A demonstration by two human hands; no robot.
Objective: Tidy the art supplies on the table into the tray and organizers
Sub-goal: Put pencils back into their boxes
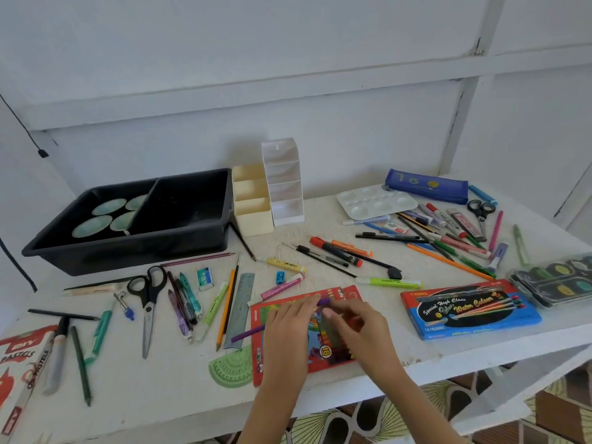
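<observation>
White table [166, 379]: red 18-crayon box [323, 350] flat; L hand [288, 328] grip round purple pencil [248, 333]; R hand [355, 325] grip unclear.

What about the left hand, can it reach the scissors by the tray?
Probably yes. The left hand rests on the crayon box; the scissors lie uncovered to its left, only flat pens and a ruler between.

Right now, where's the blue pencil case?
Head view, back right: the blue pencil case lies just behind the white palette.

"OIL PASTELS" on pastel box [24, 360] far left of crayon box [325, 351], "18" on crayon box, "Water Colours", "12 COLOURS" on paint box [471, 310] just right.
</observation>
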